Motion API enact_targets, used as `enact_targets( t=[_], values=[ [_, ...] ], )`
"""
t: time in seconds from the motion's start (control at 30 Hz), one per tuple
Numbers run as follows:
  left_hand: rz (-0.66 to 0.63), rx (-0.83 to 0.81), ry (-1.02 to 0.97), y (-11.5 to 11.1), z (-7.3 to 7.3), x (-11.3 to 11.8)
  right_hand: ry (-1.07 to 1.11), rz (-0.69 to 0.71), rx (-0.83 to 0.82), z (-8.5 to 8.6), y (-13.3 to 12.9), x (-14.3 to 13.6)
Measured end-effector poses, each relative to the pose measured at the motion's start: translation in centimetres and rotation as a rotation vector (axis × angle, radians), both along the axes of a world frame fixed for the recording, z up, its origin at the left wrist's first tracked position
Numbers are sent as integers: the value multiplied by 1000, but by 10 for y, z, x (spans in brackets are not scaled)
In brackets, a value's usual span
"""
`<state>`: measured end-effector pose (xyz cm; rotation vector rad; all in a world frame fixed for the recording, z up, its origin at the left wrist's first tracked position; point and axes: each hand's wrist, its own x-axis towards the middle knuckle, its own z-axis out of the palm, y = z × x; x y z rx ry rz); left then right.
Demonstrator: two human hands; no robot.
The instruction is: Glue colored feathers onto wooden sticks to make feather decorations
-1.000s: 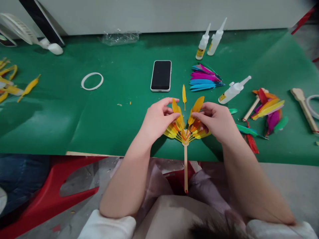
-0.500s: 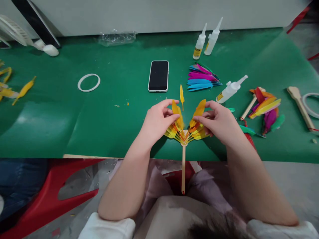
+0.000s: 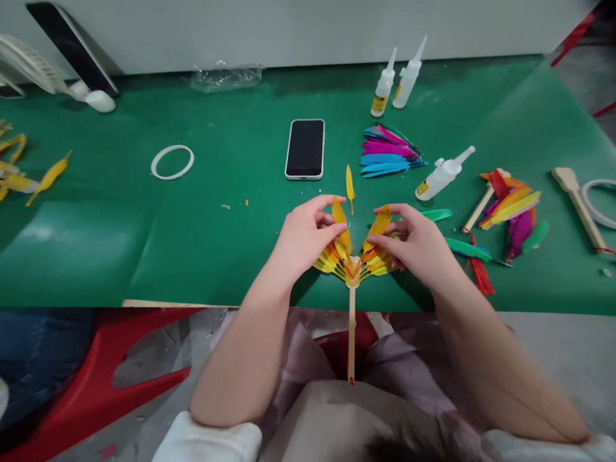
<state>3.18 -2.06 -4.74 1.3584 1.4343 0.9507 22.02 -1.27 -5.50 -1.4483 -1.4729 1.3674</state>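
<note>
A feather fan with a wooden handle (image 3: 351,337) rests at the table's front edge, its handle jutting out over my lap. Yellow and orange feathers (image 3: 328,261) spread to both sides of its head. My left hand (image 3: 310,234) pinches an orange-yellow feather (image 3: 342,226) standing up on the left side. Between the thumb and fingers of my right hand (image 3: 411,240) is another orange-yellow feather (image 3: 378,224), leaning right, its base close to the fan's middle. A single loose yellow feather (image 3: 350,186) lies just beyond the gap between them.
Behind my hands lie a phone (image 3: 305,149) and a pile of blue and pink feathers (image 3: 391,152). A glue bottle (image 3: 440,178) lies tilted; two more glue bottles (image 3: 382,92) stand behind. Coloured feathers (image 3: 513,208) and a wooden handle (image 3: 580,205) are at right, a white ring (image 3: 172,162) at left.
My right hand has shifted a little left and down with its feather, whose tip sits lower. The fan has slid slightly toward me. My left hand keeps its pinch.
</note>
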Motion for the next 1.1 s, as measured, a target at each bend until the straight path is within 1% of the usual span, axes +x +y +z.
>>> enact_targets(
  t=[0.2, 0.27, 0.4, 0.5, 0.67, 0.77, 0.9, 1.03, 1.1],
  values=[
    [12, -2, -23, 0, 1, 0, -90, 5, 85, -4, 3, 3],
    [15, -6, -25, 0, 2, 0, -120, -17, 104, -4, 4, 4],
    [27, -13, -31, 0, 3, 0, -99, -85, 117, -4, 7, 6],
    [17, -14, -19, 1, 4, 0, -119, -101, 138, -4, 9, 6],
    [0, -36, -37, 1, 8, 0, -296, -90, 263, -7, 11, 4],
    [3, -50, -64, 1, 9, 1, -384, -39, 329, -9, 12, 3],
    [-25, -62, -51, 1, 8, 3, -466, 38, 412, -11, 14, 2],
    [-44, -63, -30, 0, 9, 5, -513, -28, 545, -7, 12, 3],
    [-53, -55, -16, 0, 9, 4, -507, -50, 574, -4, 11, 3]
  ],
)
